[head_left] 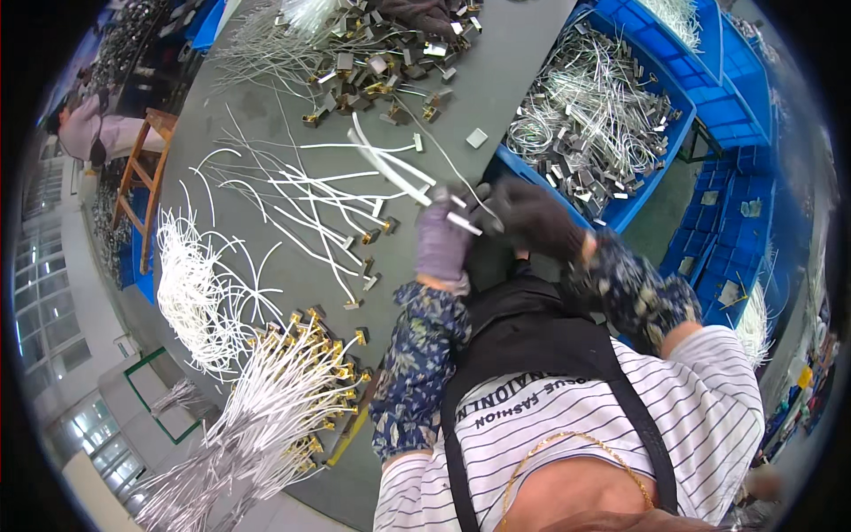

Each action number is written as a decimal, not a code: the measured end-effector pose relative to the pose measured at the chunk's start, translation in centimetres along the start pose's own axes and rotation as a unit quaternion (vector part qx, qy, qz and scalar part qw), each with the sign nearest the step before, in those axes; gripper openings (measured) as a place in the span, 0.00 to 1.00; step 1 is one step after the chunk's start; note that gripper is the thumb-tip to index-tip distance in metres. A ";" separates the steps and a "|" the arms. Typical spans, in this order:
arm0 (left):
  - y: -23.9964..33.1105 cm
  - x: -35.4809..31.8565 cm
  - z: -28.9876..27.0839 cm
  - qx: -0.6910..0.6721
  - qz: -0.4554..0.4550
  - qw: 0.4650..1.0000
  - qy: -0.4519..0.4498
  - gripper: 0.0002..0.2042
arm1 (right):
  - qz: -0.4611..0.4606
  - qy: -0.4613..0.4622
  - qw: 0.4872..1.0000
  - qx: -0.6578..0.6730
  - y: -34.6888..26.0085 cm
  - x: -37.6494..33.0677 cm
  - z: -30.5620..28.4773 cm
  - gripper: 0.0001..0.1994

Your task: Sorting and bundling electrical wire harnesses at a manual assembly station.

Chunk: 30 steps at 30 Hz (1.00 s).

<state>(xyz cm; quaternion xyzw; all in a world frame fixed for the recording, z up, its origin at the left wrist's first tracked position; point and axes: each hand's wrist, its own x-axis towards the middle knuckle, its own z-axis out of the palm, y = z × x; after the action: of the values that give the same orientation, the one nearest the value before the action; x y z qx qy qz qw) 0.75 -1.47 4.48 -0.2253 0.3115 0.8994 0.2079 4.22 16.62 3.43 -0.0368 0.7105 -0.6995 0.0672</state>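
My left hand [443,244], in a pale purple glove, is closed round several white sleeves [399,180] that stick out past its fingers toward the far left. My right hand [536,217], in a dark glove, is just beside it with fingertips drawn together, slightly blurred. A thin grey wire [448,158] runs from the far pile to a small bend between the two hands, at the right fingertips. Loose white sleeved wires with small metal ends [328,199] lie spread on the grey table [266,133] left of my hands.
A bundle of white sleeves [191,293] and a heap of wires with brass-coloured ends [275,390] lie at the left. At the far side is a pile of small metal blocks [381,66]. A blue bin [656,191] of wired parts stands right. A person [97,129] sits far left.
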 end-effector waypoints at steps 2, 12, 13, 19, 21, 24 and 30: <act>-2.1 1.3 0.0 0.013 -0.010 1.000 0.016 0.12 | 0.200 0.007 0.973 0.114 1.5 -6.7 -2.2 0.07; 1.0 4.3 2.1 0.145 0.178 0.973 0.005 0.18 | 0.529 -0.030 0.841 -0.110 8.0 -28.9 -14.5 0.11; 2.1 4.6 2.2 0.147 0.198 0.969 0.009 0.18 | 0.503 -0.062 0.848 -0.154 8.7 -29.0 -14.6 0.11; 7.2 5.1 3.4 0.126 0.242 0.961 0.052 0.20 | 0.476 0.000 0.878 -0.052 10.0 -27.2 -14.5 0.07; 7.9 4.5 4.2 0.133 0.244 0.957 0.079 0.16 | 0.501 -0.010 0.863 -0.063 9.6 -26.7 -14.6 0.09; 7.8 3.7 4.7 0.167 0.246 0.951 0.085 0.15 | 0.482 -0.010 0.873 -0.069 9.4 -26.4 -14.8 0.08; 7.3 3.9 3.9 0.191 0.242 0.948 0.078 0.14 | 0.472 -0.003 0.879 -0.061 9.4 -26.8 -14.7 0.07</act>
<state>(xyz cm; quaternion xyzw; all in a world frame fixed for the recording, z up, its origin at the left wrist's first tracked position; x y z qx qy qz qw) -7.25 -3.24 8.55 -0.1685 0.5377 0.8261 -0.0016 28.96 35.30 -4.65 0.2967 0.6846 -0.5400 0.3894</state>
